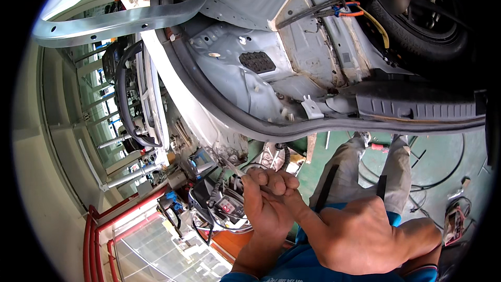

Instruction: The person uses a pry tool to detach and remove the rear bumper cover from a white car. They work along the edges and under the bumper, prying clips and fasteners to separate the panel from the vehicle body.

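My left hand (270, 206) is held up in front of my body, its fingers curled and closed. A thin, light-coloured stick-like piece (234, 167) pokes out past its fingertips. My right hand (357, 237) is bent beside it, one finger reaching across to touch the left fingers. The other right fingers fold under, so whatever they hold, if anything, is hidden. Beyond both hands curves the black rubber seal (292, 131) of a car body's opening. Inside that opening is bare grey sheet metal (297, 47) with a dark textured pad (257, 62).
Pliers with orange and blue handles (348, 10) lie in the car near a wheel (417, 26). A curved metal bar (115, 23) juts out at upper left. Cluttered equipment (224, 206) stands left of my hands, beside red rails (94, 240). Cables (443, 177) trail over the green floor.
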`<state>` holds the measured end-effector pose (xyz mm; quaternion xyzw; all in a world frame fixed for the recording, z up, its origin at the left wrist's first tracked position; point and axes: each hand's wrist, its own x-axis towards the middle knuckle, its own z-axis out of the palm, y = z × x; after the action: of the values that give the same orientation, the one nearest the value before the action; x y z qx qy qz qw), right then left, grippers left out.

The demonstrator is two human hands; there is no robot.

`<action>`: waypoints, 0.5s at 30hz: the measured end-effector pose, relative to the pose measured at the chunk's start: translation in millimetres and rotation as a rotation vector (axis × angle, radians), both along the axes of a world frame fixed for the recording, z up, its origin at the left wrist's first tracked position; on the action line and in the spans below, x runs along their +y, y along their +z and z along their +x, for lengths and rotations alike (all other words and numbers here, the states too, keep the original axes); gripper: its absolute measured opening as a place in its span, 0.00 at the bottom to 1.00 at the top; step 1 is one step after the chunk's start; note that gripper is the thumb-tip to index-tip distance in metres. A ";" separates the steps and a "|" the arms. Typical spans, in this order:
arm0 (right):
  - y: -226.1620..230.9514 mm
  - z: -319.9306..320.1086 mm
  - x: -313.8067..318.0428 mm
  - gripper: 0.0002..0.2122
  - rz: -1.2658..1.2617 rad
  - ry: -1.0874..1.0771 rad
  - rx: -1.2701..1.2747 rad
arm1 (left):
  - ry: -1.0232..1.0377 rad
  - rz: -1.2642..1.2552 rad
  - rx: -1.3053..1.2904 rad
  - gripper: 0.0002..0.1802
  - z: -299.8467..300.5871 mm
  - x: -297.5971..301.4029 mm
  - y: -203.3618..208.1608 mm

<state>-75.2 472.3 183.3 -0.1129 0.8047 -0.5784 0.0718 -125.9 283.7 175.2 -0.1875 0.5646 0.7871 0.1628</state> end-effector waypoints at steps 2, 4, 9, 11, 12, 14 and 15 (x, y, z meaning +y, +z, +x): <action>-0.2 0.1 -3.4 0.29 0.010 -0.009 0.030 | -0.005 0.016 0.008 0.19 0.0 -3.2 0.9; -5.6 5.2 -7.0 0.29 -0.022 -0.046 0.027 | -0.034 0.048 0.015 0.19 -1.9 -4.0 -2.8; -40.3 6.5 -38.8 0.25 -0.205 -0.190 -0.003 | -0.052 -0.145 0.107 0.19 -15.1 -0.4 -11.9; -50.7 8.7 -41.2 0.24 -0.277 -0.209 -0.007 | -0.078 -0.163 0.144 0.19 -24.0 2.1 -12.5; -50.4 10.7 -42.2 0.28 -0.300 -0.199 -0.025 | -0.096 -0.161 0.153 0.19 -21.6 -0.9 -12.3; -47.8 14.4 -31.7 0.32 -0.278 -0.119 -0.088 | -0.190 -0.131 0.124 0.20 -18.1 -7.1 -9.2; -41.3 12.1 -19.2 0.31 -0.246 -0.082 -0.087 | -0.185 -0.117 0.120 0.20 -14.4 -8.2 -9.4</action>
<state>-63.2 453.1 142.0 -0.0627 0.7279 -0.6793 0.0687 -140.3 275.5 165.9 -0.0966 0.6332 0.7442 0.1895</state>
